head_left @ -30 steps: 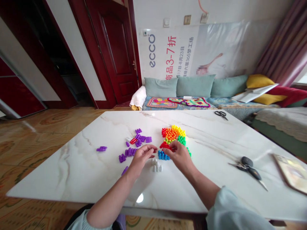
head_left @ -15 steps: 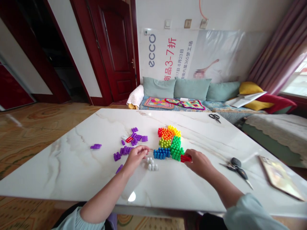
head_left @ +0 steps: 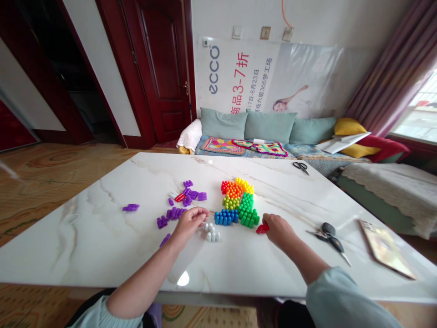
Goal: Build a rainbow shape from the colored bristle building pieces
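Observation:
In the head view my right hand has its fingers closed on a small cluster of red peg-shaped pieces, low at the table, right of the green pieces. My left hand hovers left of the blue pieces, thumb and fingertips pressed together; whatever they hold, if anything, is hidden. Just in front of it stand white pieces. Behind the blue row are olive-green pieces, orange ones and yellow ones, all standing upright and grouped closely.
Purple pieces lie scattered on the left of the white marbled table, with a lone purple piece farther out. To the right are keys and a phone. Scissors rest near the far right edge.
The red pieces in my right hand have come slightly away from the green group and are turned more upright. My left hand has hardly moved. The whole view has shifted a little.

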`<state>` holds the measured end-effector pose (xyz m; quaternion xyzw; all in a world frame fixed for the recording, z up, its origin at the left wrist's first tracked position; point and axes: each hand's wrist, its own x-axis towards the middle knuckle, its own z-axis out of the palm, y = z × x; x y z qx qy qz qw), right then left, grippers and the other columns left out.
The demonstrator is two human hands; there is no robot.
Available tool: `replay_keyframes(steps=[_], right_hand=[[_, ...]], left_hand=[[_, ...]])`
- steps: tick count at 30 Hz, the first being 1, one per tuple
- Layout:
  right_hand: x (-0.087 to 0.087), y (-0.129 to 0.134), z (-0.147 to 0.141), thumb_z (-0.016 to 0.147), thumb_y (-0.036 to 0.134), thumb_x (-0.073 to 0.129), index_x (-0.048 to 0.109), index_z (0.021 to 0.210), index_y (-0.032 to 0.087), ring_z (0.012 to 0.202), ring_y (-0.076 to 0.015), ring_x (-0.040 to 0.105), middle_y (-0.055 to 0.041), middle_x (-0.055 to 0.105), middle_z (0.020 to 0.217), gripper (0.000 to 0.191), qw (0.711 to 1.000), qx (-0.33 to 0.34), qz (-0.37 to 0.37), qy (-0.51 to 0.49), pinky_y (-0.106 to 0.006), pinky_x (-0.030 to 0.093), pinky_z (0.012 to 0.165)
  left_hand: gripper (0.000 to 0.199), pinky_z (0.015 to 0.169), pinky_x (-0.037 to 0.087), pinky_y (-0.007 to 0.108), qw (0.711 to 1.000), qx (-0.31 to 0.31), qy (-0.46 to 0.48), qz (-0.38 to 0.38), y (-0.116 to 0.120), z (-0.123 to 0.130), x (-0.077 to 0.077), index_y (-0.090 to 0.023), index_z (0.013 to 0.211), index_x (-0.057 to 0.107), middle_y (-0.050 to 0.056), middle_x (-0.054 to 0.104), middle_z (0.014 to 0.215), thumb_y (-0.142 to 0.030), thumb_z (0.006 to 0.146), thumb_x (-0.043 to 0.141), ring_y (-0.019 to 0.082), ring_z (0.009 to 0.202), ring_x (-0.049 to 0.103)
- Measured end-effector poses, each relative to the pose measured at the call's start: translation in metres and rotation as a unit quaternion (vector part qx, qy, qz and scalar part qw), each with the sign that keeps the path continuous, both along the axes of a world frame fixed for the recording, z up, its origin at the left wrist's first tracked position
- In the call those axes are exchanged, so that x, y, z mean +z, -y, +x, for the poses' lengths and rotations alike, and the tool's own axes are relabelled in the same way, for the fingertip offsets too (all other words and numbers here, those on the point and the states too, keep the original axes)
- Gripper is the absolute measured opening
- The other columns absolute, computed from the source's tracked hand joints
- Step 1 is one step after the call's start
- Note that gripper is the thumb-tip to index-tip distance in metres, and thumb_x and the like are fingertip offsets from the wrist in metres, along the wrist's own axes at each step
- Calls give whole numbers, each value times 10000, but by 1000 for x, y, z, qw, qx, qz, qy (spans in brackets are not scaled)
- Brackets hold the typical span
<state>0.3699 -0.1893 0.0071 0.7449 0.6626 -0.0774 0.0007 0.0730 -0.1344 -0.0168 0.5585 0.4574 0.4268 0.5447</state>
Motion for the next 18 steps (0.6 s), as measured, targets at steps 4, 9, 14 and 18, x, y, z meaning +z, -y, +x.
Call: replay_keyframes(steps=[4, 9, 14, 18], right_hand=[[-2, -3, -1, 776, 3, 454, 561, 1040, 135, 881, -162, 599, -95, 644, 999, 314, 999, -2, 33, -14, -237, 358, 703], [4, 0, 2, 733, 101, 595, 484, 1192, 93, 882, -190, 626, -106, 670, 1001, 473, 997, -47, 25, -57, -252, 396, 719], [6, -1, 0, 749, 140, 616, 454, 1255, 76, 870, -187, 638, -83, 705, 910, 536, 990, -67, 39, -114, -250, 418, 746], [8, -3, -4, 742, 87, 584, 463, 1254, 73, 858, -184, 648, -83, 716, 900, 526, 987, -63, 49, -137, -252, 432, 763]], left_hand=[[277, 689, 500, 265, 1000, -1, -2, -5, 1, -1, 1, -156, 894, 671, 69, 695, 921, -360, 709, 639, 182, 818, 642], [275, 692, 497, 267, 1000, -9, -12, -2, 0, -1, -1, -153, 911, 667, 75, 694, 938, -349, 726, 614, 186, 825, 643], [268, 613, 471, 252, 998, -8, -66, 11, -1, -3, -2, -158, 921, 665, 70, 697, 939, -310, 719, 576, 187, 782, 642], [301, 668, 484, 271, 991, -20, -126, 38, -4, -3, -5, -151, 941, 668, 74, 698, 965, -184, 680, 523, 195, 830, 641]])
